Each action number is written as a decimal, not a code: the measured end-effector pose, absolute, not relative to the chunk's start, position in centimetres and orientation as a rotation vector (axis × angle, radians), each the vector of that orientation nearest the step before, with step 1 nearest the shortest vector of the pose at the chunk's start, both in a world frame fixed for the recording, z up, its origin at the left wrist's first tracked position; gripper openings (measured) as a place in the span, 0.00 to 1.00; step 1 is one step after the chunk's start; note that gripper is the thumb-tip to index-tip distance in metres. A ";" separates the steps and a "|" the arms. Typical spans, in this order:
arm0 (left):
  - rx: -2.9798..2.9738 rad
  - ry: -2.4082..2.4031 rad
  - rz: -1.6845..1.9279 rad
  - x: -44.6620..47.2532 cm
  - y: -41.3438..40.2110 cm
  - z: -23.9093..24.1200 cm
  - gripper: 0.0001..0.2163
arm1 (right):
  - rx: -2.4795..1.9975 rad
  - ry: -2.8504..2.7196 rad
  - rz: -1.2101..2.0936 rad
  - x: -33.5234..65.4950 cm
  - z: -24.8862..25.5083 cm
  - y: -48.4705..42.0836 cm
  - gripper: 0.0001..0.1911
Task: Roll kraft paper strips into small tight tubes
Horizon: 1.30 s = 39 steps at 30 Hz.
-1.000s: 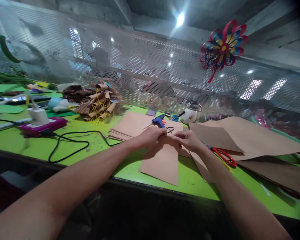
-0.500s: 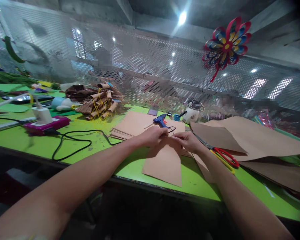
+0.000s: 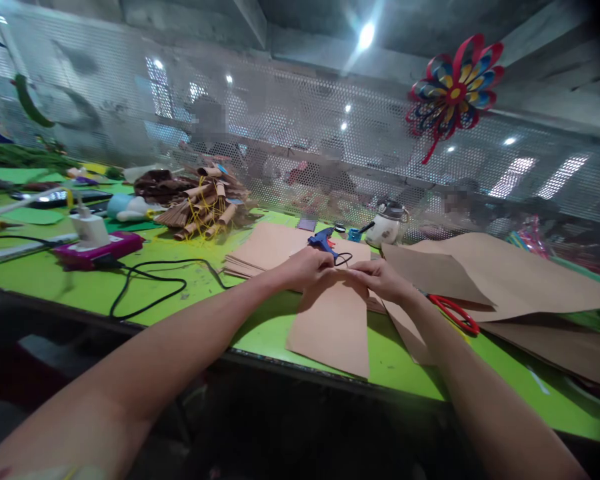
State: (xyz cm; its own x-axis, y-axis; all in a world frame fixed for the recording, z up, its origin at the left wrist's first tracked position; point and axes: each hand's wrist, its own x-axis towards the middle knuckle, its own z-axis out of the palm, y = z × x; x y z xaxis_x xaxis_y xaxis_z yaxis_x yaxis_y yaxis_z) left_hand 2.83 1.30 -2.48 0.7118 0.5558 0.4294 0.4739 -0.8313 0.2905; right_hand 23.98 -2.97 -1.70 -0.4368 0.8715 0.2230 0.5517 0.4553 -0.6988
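A sheet of brown kraft paper point(image 3: 333, 327) lies toward the table's front edge, its far end pinched in both my hands. My left hand point(image 3: 311, 268) is closed on the left part of that end, and my right hand point(image 3: 380, 279) grips it to the right, with a small gap between the hands. Just beyond my fingers, a blue glue gun point(image 3: 323, 241) rests on a stack of brown paper point(image 3: 267, 247). Beside my right forearm are red-handled scissors point(image 3: 454, 315), partly covered by the arm.
Larger brown sheets point(image 3: 520, 273) spread over the right side of the green table point(image 3: 180, 293). A purple power strip point(image 3: 100, 250) with a black cord sits left. Behind stand a bundle of rolled paper tubes point(image 3: 210, 203) and a white pot point(image 3: 384, 227). A mesh screen closes the back.
Both hands keep their hold on the paper. My right hand has shifted slightly to the right, and the sheet's near end sits a little lower and farther right.
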 end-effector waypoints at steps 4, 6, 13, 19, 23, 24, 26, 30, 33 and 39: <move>2.771 0.848 0.733 2.9 1.4 -2.7 0.10 | -1.196 -2.222 0.946 24.3 -0.9 -3.6 0.23; 2.752 0.838 0.716 2.9 1.5 -2.8 0.11 | -1.168 -2.245 1.016 24.4 -0.7 -3.8 0.22; 2.587 0.849 0.670 2.8 1.8 -3.0 0.13 | -1.229 -2.198 0.962 24.4 -1.0 -3.5 0.21; 2.561 0.877 0.673 2.5 2.0 -3.0 0.15 | -1.192 -2.177 0.928 25.2 -1.8 -2.6 0.20; 2.530 0.931 0.653 2.5 2.1 -3.1 0.17 | -1.169 -2.215 0.926 25.5 -2.2 -2.2 0.21; 2.510 0.945 0.641 2.5 2.0 -3.1 0.17 | -1.185 -2.228 0.932 25.5 -2.2 -2.2 0.21; 2.488 0.955 0.631 2.5 2.0 -3.2 0.18 | -1.206 -2.266 0.897 25.6 -2.2 -2.0 0.21; 2.523 0.945 0.626 2.5 1.9 -3.3 0.17 | -1.176 -2.358 0.737 25.7 -2.1 -1.9 0.20; 2.564 0.912 0.620 2.5 1.9 -3.3 0.17 | -1.209 -2.365 0.710 25.6 -1.9 -2.2 0.22; 2.600 0.811 0.617 2.6 1.5 -3.1 0.17 | -1.271 -2.374 0.622 24.4 -1.6 -3.0 0.26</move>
